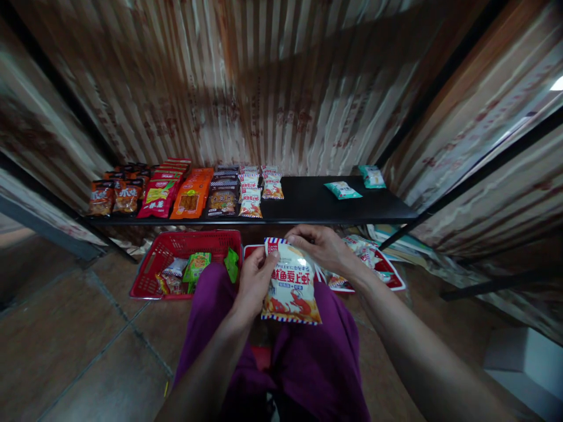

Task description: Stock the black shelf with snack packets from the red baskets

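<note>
Between both hands, above my knees, hangs a white and orange snack bag (292,287) with a striped border, its printed front facing up. My left hand (257,275) grips its upper left edge, thumb on the front. At its top right, my right hand (319,246) pinches the edge. Beyond the hands is a black shelf (303,206). Similar small bags (250,202) stand there in two short rows, beside dark bags (223,197), orange packs (192,196), red packs (160,193) and brown-orange bags (127,195).
Two teal packets (343,190) lie on the shelf's right part. Under the shelf's front edge sit a red basket (145,275) with a few packets and, right of my knees, a white-rimmed red basket (399,281) with several bags. Black posts (422,111) frame the shelf.
</note>
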A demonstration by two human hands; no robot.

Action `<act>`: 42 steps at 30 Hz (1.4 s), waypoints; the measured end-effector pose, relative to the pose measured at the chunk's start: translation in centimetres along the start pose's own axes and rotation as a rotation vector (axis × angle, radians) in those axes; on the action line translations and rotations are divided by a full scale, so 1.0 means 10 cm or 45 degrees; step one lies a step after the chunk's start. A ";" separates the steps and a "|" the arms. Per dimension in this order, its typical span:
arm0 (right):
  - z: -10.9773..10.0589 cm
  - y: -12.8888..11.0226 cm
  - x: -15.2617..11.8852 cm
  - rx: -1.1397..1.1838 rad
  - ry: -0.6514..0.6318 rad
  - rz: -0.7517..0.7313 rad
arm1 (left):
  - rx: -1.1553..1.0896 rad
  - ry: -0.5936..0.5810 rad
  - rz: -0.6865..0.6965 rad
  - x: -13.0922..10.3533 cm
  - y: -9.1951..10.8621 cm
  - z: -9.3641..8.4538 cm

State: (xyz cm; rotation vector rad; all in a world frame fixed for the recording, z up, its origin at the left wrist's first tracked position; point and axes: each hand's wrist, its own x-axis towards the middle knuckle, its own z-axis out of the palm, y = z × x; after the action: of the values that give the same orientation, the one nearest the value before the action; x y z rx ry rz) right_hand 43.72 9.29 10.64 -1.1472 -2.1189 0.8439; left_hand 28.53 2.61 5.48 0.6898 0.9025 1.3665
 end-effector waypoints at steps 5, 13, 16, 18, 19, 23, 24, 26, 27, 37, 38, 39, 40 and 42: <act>0.11 0.09 -0.15 0.265 0.249 0.137 | -0.038 0.146 0.040 0.06 0.01 -0.04; 0.41 0.17 -0.48 0.629 0.221 0.355 | -0.043 0.245 0.084 0.07 0.02 -0.05; 0.46 0.13 -0.52 0.784 0.117 0.378 | -0.049 0.258 0.087 0.07 0.02 -0.05; 0.48 0.09 -0.52 0.877 0.084 0.411 | -0.051 0.255 0.087 0.08 0.02 -0.05; 0.49 0.08 -0.52 0.909 0.084 0.425 | -0.050 0.253 0.089 0.08 0.02 -0.05; 0.52 0.05 -0.51 0.997 0.089 0.446 | -0.031 0.242 0.122 0.08 0.00 -0.07; 0.53 0.05 -0.51 1.018 0.090 0.455 | -0.031 0.230 0.131 0.08 0.00 -0.07; 0.55 0.06 -0.51 1.050 0.102 0.487 | -0.027 0.197 0.146 0.09 0.01 -0.08; 0.55 0.06 -0.51 1.062 0.110 0.502 | -0.021 0.184 0.150 0.09 0.02 -0.09; 0.58 -0.03 -0.53 1.136 0.064 0.522 | -0.026 0.246 0.086 0.14 0.05 -0.15; 0.59 -0.02 -0.54 1.139 0.058 0.512 | -0.030 0.271 0.086 0.15 0.05 -0.16; 0.60 0.00 -0.55 1.133 0.054 0.498 | -0.027 0.295 0.090 0.17 0.04 -0.16; 0.60 0.02 -0.56 1.118 0.054 0.482 | -0.019 0.319 0.098 0.18 0.04 -0.17; 0.62 0.05 -0.59 1.082 0.075 0.455 | 0.002 0.364 0.128 0.20 0.04 -0.18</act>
State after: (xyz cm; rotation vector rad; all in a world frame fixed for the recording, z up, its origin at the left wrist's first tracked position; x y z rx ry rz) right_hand 42.15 2.87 5.21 -1.0402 -1.2603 1.6321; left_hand 26.72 4.47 4.60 0.5546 1.1062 1.5804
